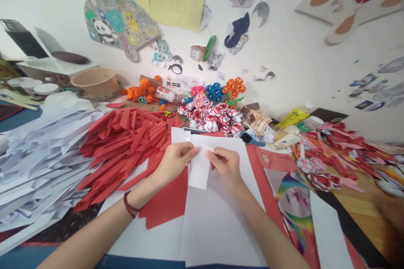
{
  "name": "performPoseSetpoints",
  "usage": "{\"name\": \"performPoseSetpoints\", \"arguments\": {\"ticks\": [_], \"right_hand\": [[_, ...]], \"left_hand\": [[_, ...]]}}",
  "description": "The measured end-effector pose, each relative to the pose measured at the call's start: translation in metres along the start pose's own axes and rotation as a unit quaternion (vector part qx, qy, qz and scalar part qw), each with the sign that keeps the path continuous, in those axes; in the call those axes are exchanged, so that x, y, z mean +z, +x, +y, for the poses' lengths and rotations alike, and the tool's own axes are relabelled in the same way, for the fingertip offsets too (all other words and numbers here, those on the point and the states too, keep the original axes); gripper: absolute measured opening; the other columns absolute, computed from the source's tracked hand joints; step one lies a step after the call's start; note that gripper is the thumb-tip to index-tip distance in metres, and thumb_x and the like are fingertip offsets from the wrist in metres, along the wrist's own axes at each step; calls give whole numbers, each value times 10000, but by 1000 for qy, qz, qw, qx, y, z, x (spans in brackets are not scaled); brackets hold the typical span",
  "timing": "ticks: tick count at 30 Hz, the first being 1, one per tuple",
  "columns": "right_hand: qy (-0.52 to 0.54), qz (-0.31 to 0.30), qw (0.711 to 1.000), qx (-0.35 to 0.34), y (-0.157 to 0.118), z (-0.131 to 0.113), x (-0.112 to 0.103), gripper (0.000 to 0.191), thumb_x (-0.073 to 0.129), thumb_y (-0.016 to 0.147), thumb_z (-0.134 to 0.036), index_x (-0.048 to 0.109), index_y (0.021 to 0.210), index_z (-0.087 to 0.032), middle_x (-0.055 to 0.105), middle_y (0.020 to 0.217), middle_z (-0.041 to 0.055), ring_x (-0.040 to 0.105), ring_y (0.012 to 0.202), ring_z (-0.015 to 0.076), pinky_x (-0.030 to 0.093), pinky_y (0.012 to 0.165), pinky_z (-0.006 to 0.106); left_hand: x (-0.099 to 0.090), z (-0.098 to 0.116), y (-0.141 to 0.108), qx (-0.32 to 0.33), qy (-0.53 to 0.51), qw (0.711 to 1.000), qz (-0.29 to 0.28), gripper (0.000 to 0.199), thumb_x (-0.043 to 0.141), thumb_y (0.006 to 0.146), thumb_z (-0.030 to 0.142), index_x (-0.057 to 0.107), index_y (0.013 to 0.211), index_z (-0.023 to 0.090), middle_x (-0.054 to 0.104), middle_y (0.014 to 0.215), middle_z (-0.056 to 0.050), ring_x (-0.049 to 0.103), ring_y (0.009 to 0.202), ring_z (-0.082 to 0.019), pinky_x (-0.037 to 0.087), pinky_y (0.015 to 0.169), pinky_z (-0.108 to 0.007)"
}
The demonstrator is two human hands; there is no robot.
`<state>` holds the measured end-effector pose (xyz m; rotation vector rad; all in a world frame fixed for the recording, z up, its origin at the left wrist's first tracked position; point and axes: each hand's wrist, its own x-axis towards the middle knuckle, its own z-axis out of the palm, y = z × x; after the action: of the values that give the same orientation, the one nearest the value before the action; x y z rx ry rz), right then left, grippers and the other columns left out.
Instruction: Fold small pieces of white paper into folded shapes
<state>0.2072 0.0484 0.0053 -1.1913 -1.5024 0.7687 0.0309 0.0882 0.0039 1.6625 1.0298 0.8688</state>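
Observation:
A small strip of white paper (pixel 198 172) hangs between my two hands, above a larger white sheet (pixel 221 227). My left hand (pixel 178 157) pinches its upper left edge between thumb and finger. On the other side, my right hand (pixel 225 162) pinches the upper right edge the same way. Red paper (pixel 168 204) lies under my left forearm, partly covered by the white sheets. To the left is a heap of folded red paper strips (pixel 126 143), and beyond it a heap of folded white strips (pixel 41 168).
Red-and-white paper flowers (pixel 217 117) are bunched against the wall, with orange flowers (pixel 143 91) to their left. A tan bowl (pixel 94 82) stands at back left. At right lie a yellow bottle (pixel 292 117) and loose red strips (pixel 344 145). Someone's blurred hand (pixel 391 210) shows at the right edge.

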Motion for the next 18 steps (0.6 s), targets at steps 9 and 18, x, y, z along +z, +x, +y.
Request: {"name": "performPoseSetpoints", "arguments": {"ticks": [9,18], "right_hand": [[-6,33,999,18,2,1,-3,418,614,850,-367,483,501,-177,449,482,-28,427,455,99,308,469,251],[13,51,998,25,4,6,-1,418,620,842,-380,468,509,-179,426,480,-34,429,452,99,314,459,247]], "left_hand": [[3,0,-2,10,42,999,11,391,530,845,486,576,663,143,437,552,36,376,532,-89,267,499,-204],[-2,-7,2,-3,61,998,-22,388,569,813,492,600,660,136,472,549,27,375,517,-89,256,491,-205]]}}
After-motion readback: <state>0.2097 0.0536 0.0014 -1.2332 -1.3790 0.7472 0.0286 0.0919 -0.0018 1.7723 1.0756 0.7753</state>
